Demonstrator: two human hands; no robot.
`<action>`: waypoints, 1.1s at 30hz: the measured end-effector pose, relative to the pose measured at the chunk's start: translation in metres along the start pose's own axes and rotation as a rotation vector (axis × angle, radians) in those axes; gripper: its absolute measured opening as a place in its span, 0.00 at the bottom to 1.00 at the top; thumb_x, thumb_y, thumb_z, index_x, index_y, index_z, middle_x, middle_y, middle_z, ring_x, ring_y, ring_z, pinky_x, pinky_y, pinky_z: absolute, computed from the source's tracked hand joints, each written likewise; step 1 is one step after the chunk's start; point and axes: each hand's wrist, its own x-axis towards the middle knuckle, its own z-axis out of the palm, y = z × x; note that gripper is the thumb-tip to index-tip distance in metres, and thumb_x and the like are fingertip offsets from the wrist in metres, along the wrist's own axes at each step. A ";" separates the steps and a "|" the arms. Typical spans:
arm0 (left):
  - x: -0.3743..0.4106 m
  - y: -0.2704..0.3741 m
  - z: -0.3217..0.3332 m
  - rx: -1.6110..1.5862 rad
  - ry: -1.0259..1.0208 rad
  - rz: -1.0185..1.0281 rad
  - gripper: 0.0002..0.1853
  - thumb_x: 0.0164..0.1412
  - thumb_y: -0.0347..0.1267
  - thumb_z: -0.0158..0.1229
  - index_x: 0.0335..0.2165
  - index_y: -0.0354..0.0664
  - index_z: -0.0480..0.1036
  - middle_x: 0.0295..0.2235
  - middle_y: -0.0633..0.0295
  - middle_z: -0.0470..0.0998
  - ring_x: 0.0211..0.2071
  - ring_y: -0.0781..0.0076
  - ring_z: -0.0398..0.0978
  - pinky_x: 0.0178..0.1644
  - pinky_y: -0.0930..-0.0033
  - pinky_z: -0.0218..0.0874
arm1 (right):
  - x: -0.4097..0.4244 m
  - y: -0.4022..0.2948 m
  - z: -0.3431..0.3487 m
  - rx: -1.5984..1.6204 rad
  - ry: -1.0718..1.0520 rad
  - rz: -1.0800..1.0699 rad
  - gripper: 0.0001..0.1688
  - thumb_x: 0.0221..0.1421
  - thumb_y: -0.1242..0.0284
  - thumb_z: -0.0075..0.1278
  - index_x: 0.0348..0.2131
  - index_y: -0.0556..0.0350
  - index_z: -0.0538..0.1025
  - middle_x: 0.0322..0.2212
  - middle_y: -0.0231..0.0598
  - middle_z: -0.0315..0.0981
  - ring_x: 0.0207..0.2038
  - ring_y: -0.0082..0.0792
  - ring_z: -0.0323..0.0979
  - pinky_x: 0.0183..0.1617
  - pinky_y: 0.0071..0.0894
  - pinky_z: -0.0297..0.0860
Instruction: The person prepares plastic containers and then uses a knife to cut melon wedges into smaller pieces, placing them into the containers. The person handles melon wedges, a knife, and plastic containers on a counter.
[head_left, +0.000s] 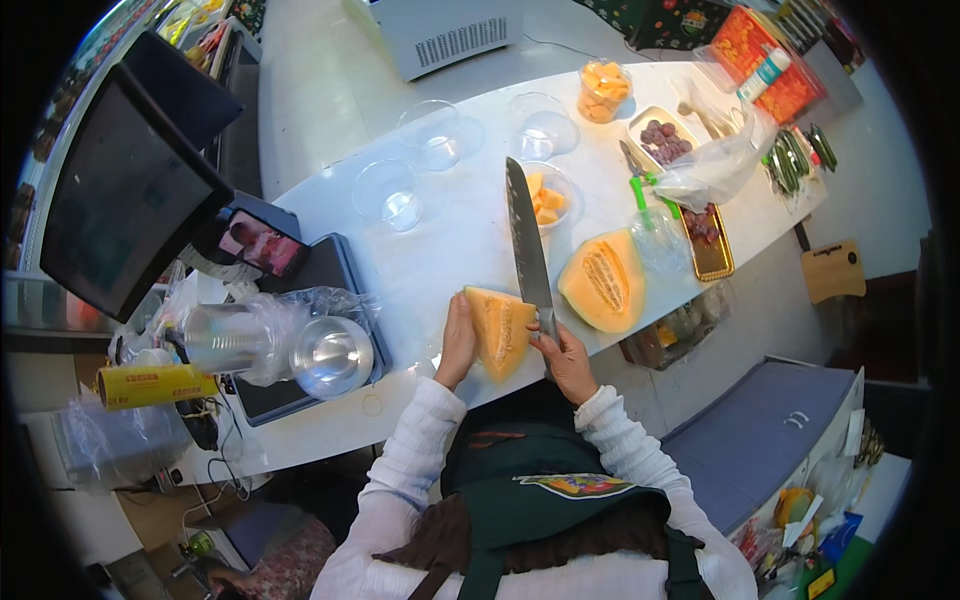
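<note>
My left hand (457, 343) holds a wedge of orange melon (498, 337) by its left side, near the table's front edge. Seeds and pulp show along the wedge's cut face. In my right hand (564, 360) is the handle of a large kitchen knife (527, 232), its blade pointing away from me beside the wedge. My right fingers are close to the wedge's right edge; I cannot tell if they touch it. A bigger piece of melon (604, 281) lies cut face up to the right. Behind the blade, a clear plastic cup (564, 196) contains melon chunks (550, 204).
Several clear cups (403, 210) stand at the table's far side, near a full cup of melon (604, 90). Grapes in a white tray (634, 131), green-handled scissors (637, 193) and a gold tray (712, 259) are right. Stacked cups (247, 337), a phone (262, 244) and a monitor (127, 187) are left.
</note>
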 end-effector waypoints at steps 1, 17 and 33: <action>-0.006 0.009 0.001 -0.018 0.006 -0.014 0.29 0.70 0.49 0.28 0.55 0.37 0.58 0.49 0.58 0.66 0.52 0.73 0.61 0.58 0.71 0.50 | -0.005 -0.015 0.006 0.037 -0.019 -0.032 0.27 0.63 0.65 0.44 0.57 0.58 0.62 0.47 0.32 0.66 0.49 0.21 0.64 0.54 0.28 0.64; -0.052 0.076 0.243 -1.037 -0.529 -0.523 0.41 0.60 0.61 0.35 0.59 0.42 0.54 0.56 0.48 0.62 0.56 0.42 0.61 0.59 0.40 0.54 | -0.138 -0.118 -0.177 0.093 0.148 -0.283 0.21 0.63 0.63 0.45 0.48 0.61 0.69 0.43 0.39 0.68 0.40 0.29 0.70 0.44 0.32 0.69; -0.009 0.022 0.558 -0.630 -0.591 -0.537 0.34 0.61 0.55 0.41 0.55 0.42 0.60 0.52 0.51 0.68 0.52 0.52 0.68 0.58 0.40 0.55 | -0.343 -0.111 -0.502 -0.547 0.315 0.081 0.14 0.56 0.64 0.53 0.31 0.58 0.75 0.16 0.36 0.69 0.18 0.24 0.65 0.23 0.24 0.62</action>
